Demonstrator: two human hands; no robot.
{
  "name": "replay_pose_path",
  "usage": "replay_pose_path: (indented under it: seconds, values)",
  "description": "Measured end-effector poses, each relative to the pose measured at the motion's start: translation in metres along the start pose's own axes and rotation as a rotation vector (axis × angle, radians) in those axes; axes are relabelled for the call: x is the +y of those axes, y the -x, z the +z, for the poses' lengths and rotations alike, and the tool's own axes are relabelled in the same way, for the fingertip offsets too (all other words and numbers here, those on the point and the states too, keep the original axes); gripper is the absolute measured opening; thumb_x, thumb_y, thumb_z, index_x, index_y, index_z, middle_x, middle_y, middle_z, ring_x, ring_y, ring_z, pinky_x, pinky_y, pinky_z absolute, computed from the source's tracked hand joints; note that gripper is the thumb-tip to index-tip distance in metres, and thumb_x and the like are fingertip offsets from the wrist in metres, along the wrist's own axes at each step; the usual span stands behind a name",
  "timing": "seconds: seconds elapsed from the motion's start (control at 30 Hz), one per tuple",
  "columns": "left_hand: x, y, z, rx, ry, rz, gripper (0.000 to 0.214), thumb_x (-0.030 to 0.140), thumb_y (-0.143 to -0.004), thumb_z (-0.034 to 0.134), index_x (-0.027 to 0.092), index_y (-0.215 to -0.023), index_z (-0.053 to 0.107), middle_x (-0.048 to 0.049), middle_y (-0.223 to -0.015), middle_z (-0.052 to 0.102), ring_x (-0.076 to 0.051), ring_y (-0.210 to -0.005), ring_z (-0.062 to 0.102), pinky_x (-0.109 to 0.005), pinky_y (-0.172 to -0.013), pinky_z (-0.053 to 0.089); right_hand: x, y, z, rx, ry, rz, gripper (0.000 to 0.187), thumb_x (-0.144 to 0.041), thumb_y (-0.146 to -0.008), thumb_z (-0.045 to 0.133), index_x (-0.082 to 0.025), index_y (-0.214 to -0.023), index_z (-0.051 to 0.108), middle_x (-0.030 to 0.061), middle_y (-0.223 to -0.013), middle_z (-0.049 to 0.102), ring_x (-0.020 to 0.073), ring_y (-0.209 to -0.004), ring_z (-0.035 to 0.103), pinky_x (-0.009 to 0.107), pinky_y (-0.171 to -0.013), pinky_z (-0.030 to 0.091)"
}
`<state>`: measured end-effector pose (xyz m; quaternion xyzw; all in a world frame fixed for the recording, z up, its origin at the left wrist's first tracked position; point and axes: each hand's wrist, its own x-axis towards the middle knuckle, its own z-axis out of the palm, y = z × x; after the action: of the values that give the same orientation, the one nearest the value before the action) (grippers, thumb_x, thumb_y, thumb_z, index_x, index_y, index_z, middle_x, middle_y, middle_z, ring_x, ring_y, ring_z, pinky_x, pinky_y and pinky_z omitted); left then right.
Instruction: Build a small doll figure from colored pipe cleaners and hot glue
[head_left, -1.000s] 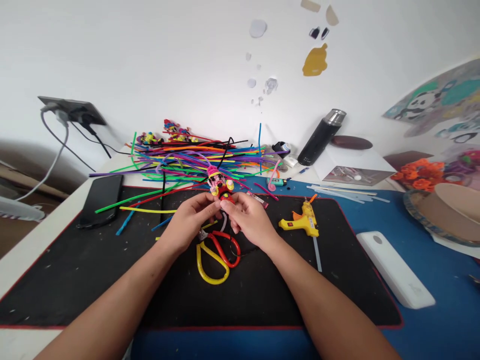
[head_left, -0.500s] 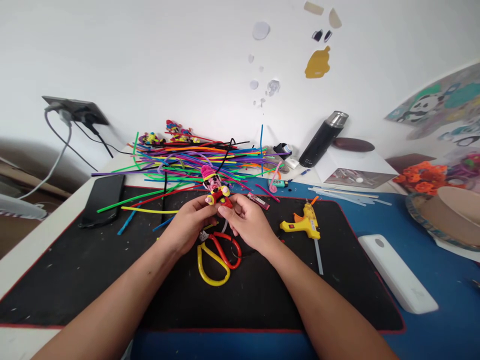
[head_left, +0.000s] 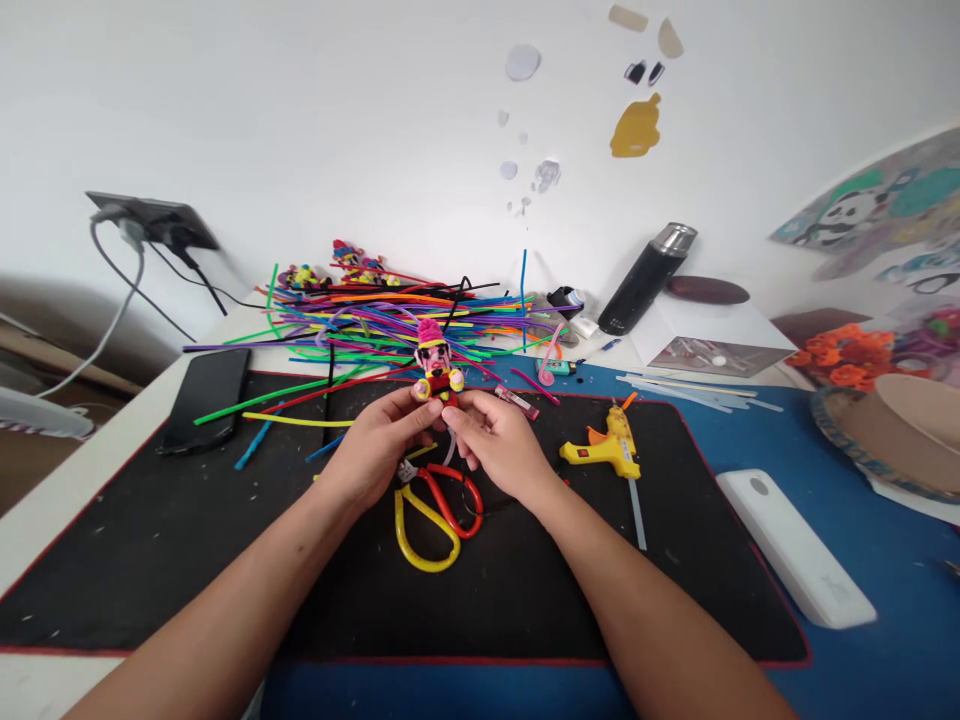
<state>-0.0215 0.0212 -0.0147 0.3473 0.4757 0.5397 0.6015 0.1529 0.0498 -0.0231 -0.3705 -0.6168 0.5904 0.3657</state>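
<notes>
Between both hands I hold a small pipe-cleaner doll (head_left: 435,362), with a pink top, a yellow band, a pink face and a red and yellow body. My left hand (head_left: 386,435) pinches its lower part from the left. From the right, my right hand (head_left: 495,435) grips the same lower part, with thumb and fingers closed; the doll's bottom is hidden by the fingers. Below the hands lie scissors (head_left: 427,548) with one yellow and one red handle, on a black mat (head_left: 525,610). A heap of colourful pipe cleaners (head_left: 390,320) lies behind the doll.
A yellow hot glue gun (head_left: 611,445) lies right of my hands, near a white power bank (head_left: 795,548). A black phone (head_left: 206,395) lies at the left. Toward the wall are a black flask (head_left: 645,280), clear glue sticks (head_left: 682,392) and more small dolls (head_left: 360,262).
The doll has turned from a leftward tilt to nearly upright, its face now toward me, and its head has moved slightly right and up. My hands have barely shifted.
</notes>
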Motion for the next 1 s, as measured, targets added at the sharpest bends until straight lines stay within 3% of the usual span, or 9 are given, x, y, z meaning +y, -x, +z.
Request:
replay_pose_path:
  seconds: [0.3,0.63,0.83,1.0]
  values:
    - [0.004,-0.001,0.003,0.043,0.097,-0.023,0.034,0.034,-0.064,0.099,0.016,-0.088,0.083,-0.0059,-0.091,0.080,-0.016,-0.077,0.069,-0.021,-0.064,0.056,0.000,0.002,0.002,-0.005,0.119,-0.032,0.027,-0.043,-0.103,0.063,-0.020,-0.113,0.073,-0.0042,-0.064,0.061,0.0113,-0.049,0.055,0.025,-0.051,0.045]
    - [0.008,-0.005,0.000,0.079,0.320,-0.118,0.001,0.011,-0.084,0.080,0.012,-0.085,0.081,-0.0110,-0.089,0.083,-0.019,-0.079,0.079,-0.027,-0.076,0.066,-0.001,0.003,0.002,0.177,0.175,-0.138,0.022,-0.043,-0.101,0.064,-0.022,-0.103,0.072,-0.0024,-0.069,0.062,0.0123,-0.051,0.055,0.025,-0.049,0.043]
    - [0.010,-0.007,0.000,0.105,0.344,-0.180,0.022,0.010,-0.098,0.062,0.009,-0.086,0.080,-0.0125,-0.085,0.083,-0.017,-0.073,0.079,-0.022,-0.067,0.066,-0.007,0.005,0.003,0.217,0.198,-0.181,0.022,-0.041,-0.099,0.066,-0.023,-0.111,0.071,-0.0041,-0.066,0.059,0.0135,-0.054,0.056,0.026,-0.052,0.044]
    - [0.011,-0.005,0.002,0.085,0.337,-0.224,0.025,0.010,-0.099,0.059,0.010,-0.087,0.080,-0.0115,-0.083,0.083,-0.016,-0.071,0.079,-0.021,-0.066,0.065,-0.007,0.004,0.002,0.217,0.185,-0.183,0.027,-0.043,-0.099,0.067,-0.023,-0.117,0.069,-0.0048,-0.066,0.059,0.0140,-0.056,0.056,0.027,-0.054,0.044]
